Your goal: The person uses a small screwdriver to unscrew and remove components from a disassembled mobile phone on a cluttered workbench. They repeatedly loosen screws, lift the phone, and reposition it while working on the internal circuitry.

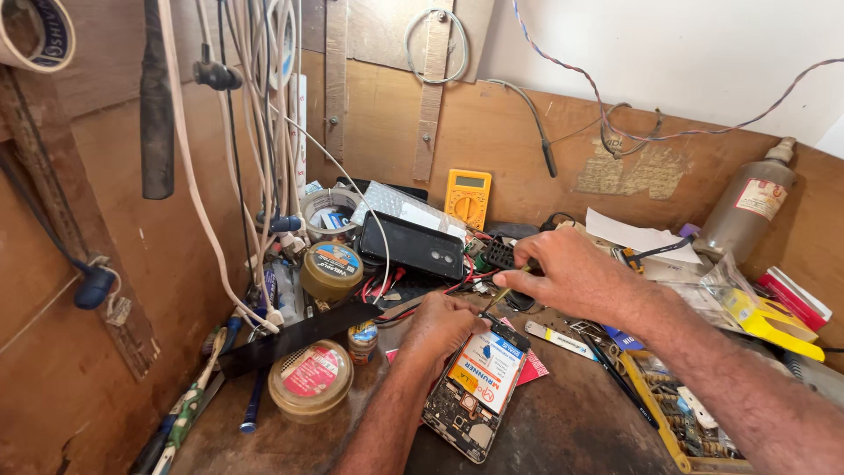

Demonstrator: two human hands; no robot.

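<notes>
- The opened phone (470,400) lay face down at the near edge of the wooden bench (563,431), its back cover off and a white and orange battery showing.
- The left hand (440,325) rested on the upper left corner of the phone, with the fingers curled down on it and holding it steady.
- The right hand (567,273) was just above the top end of the phone; its thumb and first finger were pinched closed on a thin screwdriver (503,295), whose tip pointed down at the phone.
- To the left stood a round tin (311,380) with a red label, and a black strip (294,339) lay over it.
- Farther back lay a black phone (411,246), and beside it a second tin (331,269).
- Against the back wall leaned a yellow multimeter (467,198), and a grey bottle (747,211) stood at the far right.
</notes>
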